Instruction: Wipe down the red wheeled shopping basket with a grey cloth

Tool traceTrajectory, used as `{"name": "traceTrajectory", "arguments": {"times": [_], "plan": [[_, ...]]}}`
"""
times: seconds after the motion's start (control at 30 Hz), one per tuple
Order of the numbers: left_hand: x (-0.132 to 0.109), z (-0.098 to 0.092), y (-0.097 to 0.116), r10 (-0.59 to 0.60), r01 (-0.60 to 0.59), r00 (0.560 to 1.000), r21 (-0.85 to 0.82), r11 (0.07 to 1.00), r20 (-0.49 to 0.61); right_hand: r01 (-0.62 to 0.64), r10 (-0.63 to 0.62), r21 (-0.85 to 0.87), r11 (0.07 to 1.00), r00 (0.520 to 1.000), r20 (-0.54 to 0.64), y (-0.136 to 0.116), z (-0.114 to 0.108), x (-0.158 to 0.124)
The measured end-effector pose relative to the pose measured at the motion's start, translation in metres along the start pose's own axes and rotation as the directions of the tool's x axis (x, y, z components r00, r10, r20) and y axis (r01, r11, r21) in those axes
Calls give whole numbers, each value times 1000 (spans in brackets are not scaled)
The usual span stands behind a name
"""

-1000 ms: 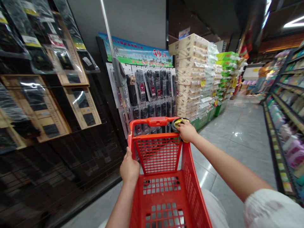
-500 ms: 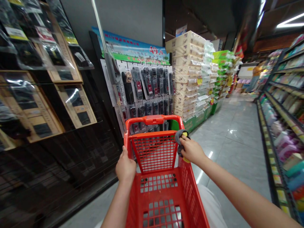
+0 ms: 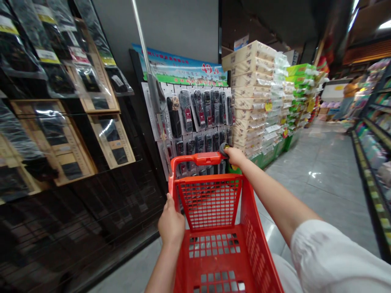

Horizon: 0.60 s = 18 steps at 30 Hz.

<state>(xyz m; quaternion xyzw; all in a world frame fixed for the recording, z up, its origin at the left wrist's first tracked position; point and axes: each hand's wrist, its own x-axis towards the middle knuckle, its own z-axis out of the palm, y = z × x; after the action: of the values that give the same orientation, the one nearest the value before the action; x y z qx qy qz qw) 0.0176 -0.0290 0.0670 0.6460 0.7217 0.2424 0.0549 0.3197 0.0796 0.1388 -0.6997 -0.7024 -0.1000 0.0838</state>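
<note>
A red plastic shopping cart (image 3: 214, 260) stands right before me, its grid panel and curved handle (image 3: 203, 158) on the far side. My left hand (image 3: 171, 223) is closed around the cart's left side rim, below the handle. At the handle's right corner, my right hand (image 3: 234, 157) is closed on a grey cloth (image 3: 224, 149) with a bit of yellow showing, pressing it against the red bar. Most of the cloth is hidden behind the fingers.
Packaged belts (image 3: 200, 108) hang on a rack ahead, with a slanting metal pole (image 3: 143, 36) before it. Boxed goods (image 3: 65, 142) hang at left. Stacked cartons (image 3: 252, 93) line the aisle. Shelves (image 3: 378, 122) stand at right; a person (image 3: 348, 95) is far off.
My right hand has slid with the cloth from the cart's right side up to the handle's right corner. My left hand keeps its grip. The view has turned slightly left.
</note>
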Motion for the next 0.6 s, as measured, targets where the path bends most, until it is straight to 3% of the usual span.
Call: {"name": "traceTrajectory", "arguments": {"times": [0.13,0.2,0.37,0.5,0.6], "plan": [[1,1,-3,-13,13,1000,10,1000,-12,206,-206,2,978,978,-42,-19,2,9],[1,0,-4,-17,17,1000,7,1000,0,245,-245,-18,969,968,-46,-20,3,8],[0,-2,-4,-18,19,1000,-23,1000,11,39,-43,-141,989,999,-26,-12,5,-3],[-1,-2,-3,-20,21,1000,-14,1000,22,-135,131,-180,974,991,-37,-3,5,-15],[-1,-1,-1,-4,5,1000,-13,1000,21,-156,158,-193,969,987,-6,3,2,-27]]}}
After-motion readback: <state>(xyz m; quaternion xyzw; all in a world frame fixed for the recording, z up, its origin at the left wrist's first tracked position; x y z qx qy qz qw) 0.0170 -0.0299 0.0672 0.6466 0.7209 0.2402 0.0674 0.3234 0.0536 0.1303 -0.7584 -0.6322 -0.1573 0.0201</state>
